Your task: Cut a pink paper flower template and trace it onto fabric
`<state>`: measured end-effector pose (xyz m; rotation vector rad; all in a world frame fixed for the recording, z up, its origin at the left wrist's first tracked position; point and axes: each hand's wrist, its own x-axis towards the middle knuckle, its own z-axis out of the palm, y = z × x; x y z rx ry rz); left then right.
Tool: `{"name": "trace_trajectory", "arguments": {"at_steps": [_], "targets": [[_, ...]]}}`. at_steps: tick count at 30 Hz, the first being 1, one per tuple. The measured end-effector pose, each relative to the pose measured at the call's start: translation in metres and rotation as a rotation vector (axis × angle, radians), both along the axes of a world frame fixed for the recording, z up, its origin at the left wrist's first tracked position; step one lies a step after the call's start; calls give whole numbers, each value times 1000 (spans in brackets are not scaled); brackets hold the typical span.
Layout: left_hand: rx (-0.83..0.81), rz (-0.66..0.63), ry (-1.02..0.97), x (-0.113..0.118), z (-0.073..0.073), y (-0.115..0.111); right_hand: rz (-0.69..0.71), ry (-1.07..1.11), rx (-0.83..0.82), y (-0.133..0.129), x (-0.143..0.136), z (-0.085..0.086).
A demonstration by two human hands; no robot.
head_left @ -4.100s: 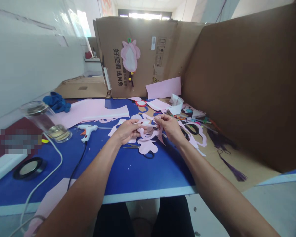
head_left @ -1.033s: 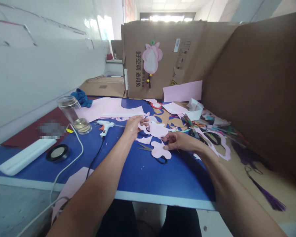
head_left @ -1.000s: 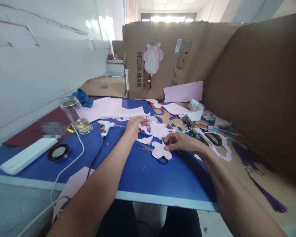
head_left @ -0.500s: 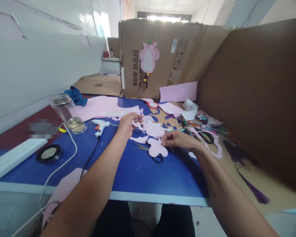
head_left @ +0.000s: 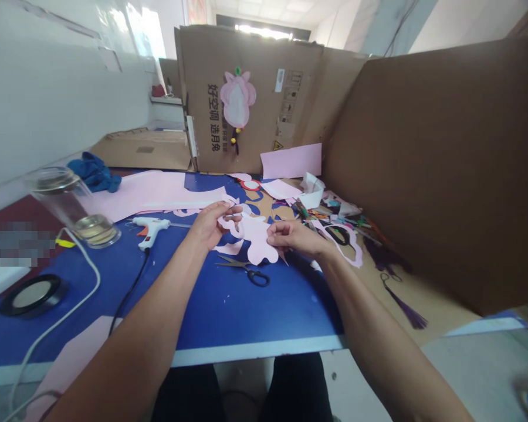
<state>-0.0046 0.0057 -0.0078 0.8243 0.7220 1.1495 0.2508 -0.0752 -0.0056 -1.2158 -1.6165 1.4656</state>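
My left hand (head_left: 211,224) is closed on a curvy pink paper cutout (head_left: 235,228), pinched between thumb and fingers. Between finger and thumb, my right hand (head_left: 293,237) grips a scalloped pink paper shape (head_left: 260,245), which overlaps the left-hand piece in this view. Whether the two papers touch is hard to tell. Below them on the blue table lies a pair of black-handled scissors (head_left: 254,275), blades spread and pointing left. A pink paper scrap (head_left: 229,248) rests just above the blades.
Left of my left hand lies a white glue gun (head_left: 152,228) with a black cord. A glass bottle (head_left: 81,214) and a tape roll (head_left: 30,295) stand farther left. Cardboard panels (head_left: 405,158) rise behind and at right, near paper scraps and a purple tassel (head_left: 407,308).
The scalloped pink shape has moved up toward my left hand, uncovering the scissors' handles. The camera view has turned to the right, so the scene sits farther left.
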Motion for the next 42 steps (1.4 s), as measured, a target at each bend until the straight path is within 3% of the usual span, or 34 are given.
{"name": "trace_trajectory", "arguments": {"at_steps": [6, 13, 21, 26, 37, 40, 42], "targets": [[40, -152, 64, 6, 0, -8, 110, -16, -11, 1, -3, -3], [71, -201, 138, 9, -2, -12, 303, -34, -52, -6, -8, 3], [91, -218, 183, 14, -3, -16, 360, -31, -49, -5, -9, 3], [74, -152, 202, 12, -3, -11, 356, -51, -46, -6, -9, 4], [-51, 185, 253, -16, -12, 21, 310, -84, -59, -12, -4, 11], [-45, 199, 224, -17, -8, 20, 256, -74, -64, -12, -1, 11], [-25, 187, 192, -16, -4, 17, 148, -41, -36, -9, 5, 10]]}}
